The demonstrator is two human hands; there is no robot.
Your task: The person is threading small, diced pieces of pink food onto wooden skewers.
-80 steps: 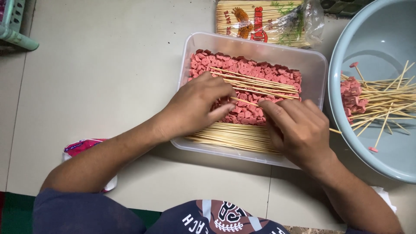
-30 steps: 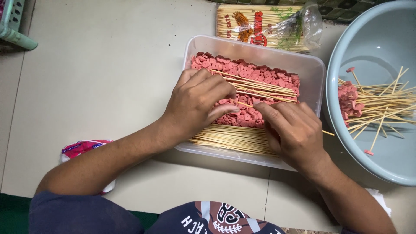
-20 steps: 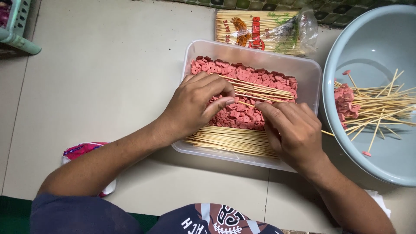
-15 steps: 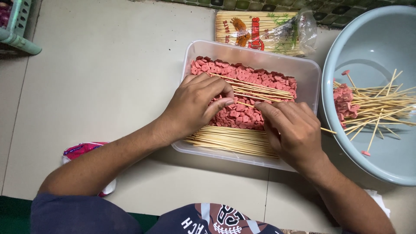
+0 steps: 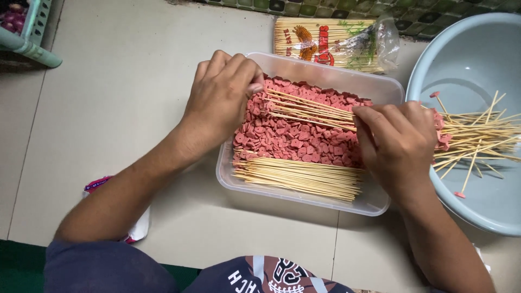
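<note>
A clear plastic tub (image 5: pixel 374 202) on the tiled floor holds several small pink meat pieces (image 5: pixel 293 138) and a row of bare bamboo skewers (image 5: pixel 298 178) along its near side. My left hand (image 5: pixel 222 95) and my right hand (image 5: pixel 399 138) each grip one end of a bundle of skewers (image 5: pixel 309 108) held across the top of the pink pieces. The left fingers pinch the bundle's left end at the tub's far left corner. The right fingers close over its right end near the tub's right wall.
A pale blue basin (image 5: pixel 477 59) at the right holds several skewers (image 5: pixel 477 141) with pink pieces on their tips. A plastic pack of skewers (image 5: pixel 331 40) lies behind the tub. A green basket (image 5: pixel 30 32) sits at the far left, a small packet (image 5: pixel 116 209) under my left forearm.
Both hands have lifted off the pink pieces and drawn apart. They now hold the skewer bundle by its two ends, where before they pressed down in the middle of the tub.
</note>
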